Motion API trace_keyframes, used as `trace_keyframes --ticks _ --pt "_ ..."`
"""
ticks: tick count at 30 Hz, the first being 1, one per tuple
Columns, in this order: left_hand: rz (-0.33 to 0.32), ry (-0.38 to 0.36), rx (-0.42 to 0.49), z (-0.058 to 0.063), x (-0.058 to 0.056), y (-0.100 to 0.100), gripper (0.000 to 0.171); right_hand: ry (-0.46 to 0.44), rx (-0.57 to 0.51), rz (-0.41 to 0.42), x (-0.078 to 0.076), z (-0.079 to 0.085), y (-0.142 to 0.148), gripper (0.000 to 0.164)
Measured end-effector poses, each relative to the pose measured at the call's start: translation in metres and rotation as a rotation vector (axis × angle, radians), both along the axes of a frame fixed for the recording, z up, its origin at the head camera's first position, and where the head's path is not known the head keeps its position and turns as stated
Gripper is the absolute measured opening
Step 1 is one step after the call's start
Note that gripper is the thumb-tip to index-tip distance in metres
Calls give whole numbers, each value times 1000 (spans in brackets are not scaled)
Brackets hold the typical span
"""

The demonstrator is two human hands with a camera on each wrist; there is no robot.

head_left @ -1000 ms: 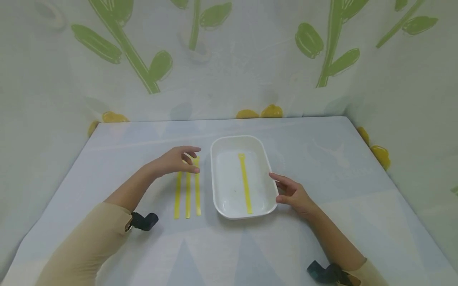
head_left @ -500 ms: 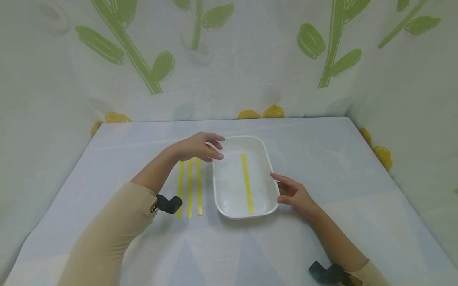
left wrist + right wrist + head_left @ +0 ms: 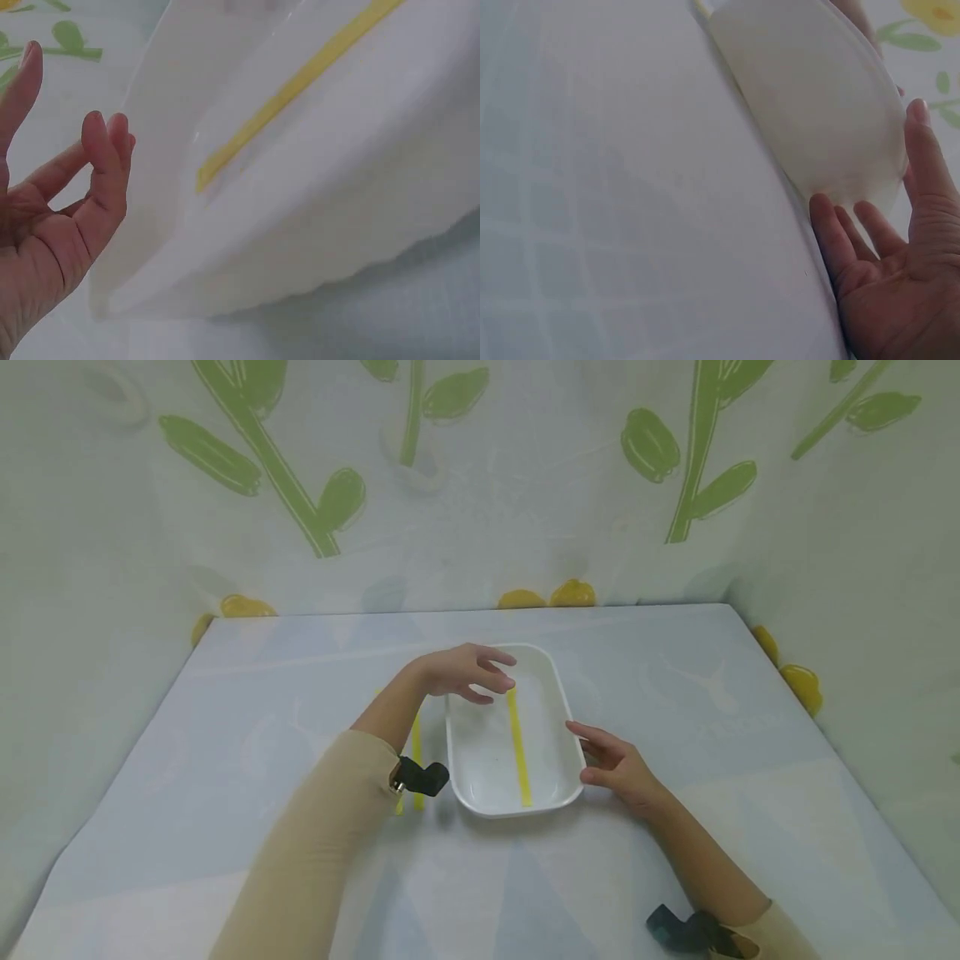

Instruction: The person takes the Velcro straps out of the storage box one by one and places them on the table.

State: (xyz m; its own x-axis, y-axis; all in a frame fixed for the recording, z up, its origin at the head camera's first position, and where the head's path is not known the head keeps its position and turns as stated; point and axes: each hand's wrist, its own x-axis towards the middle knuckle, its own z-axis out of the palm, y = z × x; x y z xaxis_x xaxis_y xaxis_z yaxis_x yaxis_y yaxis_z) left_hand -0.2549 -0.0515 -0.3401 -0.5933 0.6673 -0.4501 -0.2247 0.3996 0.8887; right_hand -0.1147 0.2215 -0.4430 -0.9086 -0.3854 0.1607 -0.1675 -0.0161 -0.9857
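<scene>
A white rectangular tray [image 3: 478, 760] stands mid-table with one flat yellow strip [image 3: 519, 747] lying lengthwise in it. Over the tray's far left part hovers my left hand [image 3: 467, 672], fingers loosely bent, nothing between them. In the left wrist view that hand is apart from the strip [image 3: 289, 94], whose end shows inside the tray. My right hand [image 3: 617, 768] rests its fingertips against the tray's right wall, its fingers relaxed and spread. Left of the tray, more yellow strips [image 3: 417, 752] lie on the table, mostly hidden by my left forearm.
A pale patterned cloth covers the table [image 3: 270, 693]. Curtains with green leaf prints [image 3: 480, 510] hang behind and at both sides. A black wrist camera [image 3: 422, 777] sits at my left cuff, another camera [image 3: 678, 931] at my right.
My left hand has moved right, from above the strips on the table to above the tray. My right hand stays at the tray's right side.
</scene>
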Motion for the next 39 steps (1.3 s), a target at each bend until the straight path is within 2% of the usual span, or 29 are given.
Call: trace_keyframes --ticks 3,9,11,14,17,20,25,27,30,33,39 --pt "70 -27 -6 -8 -1 12 69 15 -4 5 -1 1 0 58" --pt "326 -24 -77 -22 1 34 75 23 -30 26 0 3 1 57" --pt "389 -13 -108 -27 2 37 74 21 -30 25 0 3 0 57" --pt "444 8 -154 -35 4 39 73 6 -25 17 1 3 0 58" --pt "471 22 -182 -41 7 39 75 -1 -16 10 1 3 0 58" --pt "465 82 -224 -45 10 41 76 -1 -11 7 1 3 0 58" --pt "323 337 -399 -47 12 45 75 4 8 -7 0 3 2 56" --pt "287 406 -427 -50 12 47 76 5 20 -12 0 4 2 56" --pt "260 447 -415 -56 14 49 76 -4 30 -16 2 2 3 56" --pt "238 451 -406 -61 18 49 73 -13 33 -15 6 1 4 56" --pt "209 479 -451 -56 19 49 60 -4 32 -13 5 0 3 58"
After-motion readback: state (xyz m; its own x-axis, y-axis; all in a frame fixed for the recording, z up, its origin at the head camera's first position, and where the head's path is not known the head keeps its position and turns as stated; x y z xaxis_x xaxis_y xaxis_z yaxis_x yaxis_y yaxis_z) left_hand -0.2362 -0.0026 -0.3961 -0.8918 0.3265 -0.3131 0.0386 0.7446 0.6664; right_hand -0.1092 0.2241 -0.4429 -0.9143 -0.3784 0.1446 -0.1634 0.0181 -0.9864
